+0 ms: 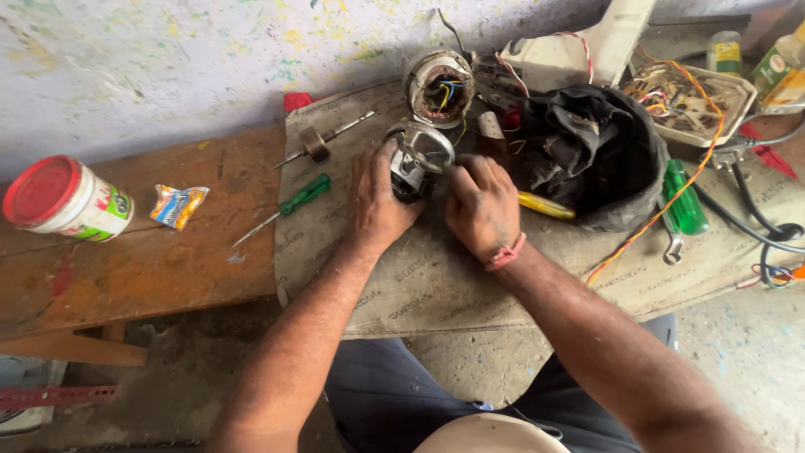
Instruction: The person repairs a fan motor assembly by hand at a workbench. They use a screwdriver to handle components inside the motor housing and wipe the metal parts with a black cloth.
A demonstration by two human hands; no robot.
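My left hand [376, 201] and my right hand [481, 206] both grip a small metal motor housing [417, 157] standing on a grey board [436, 281] laid over a wooden bench. The left hand holds its left side; the right hand's fingers press its right side and lower edge. A pink band sits on my right wrist. Just behind the housing lies a round motor stator [439, 87] with copper windings and coloured wires. A rotor on a shaft [319, 143] lies to the left of my left hand.
A green-handled screwdriver [292, 204], a candy wrapper [178, 205] and a red-lidded tub [65, 200] lie left. Right are a black cloth heap [591, 151], yellow-handled tool [546, 205], green handle [685, 200], spanner [672, 246], tray of parts [689, 101], cables [755, 226].
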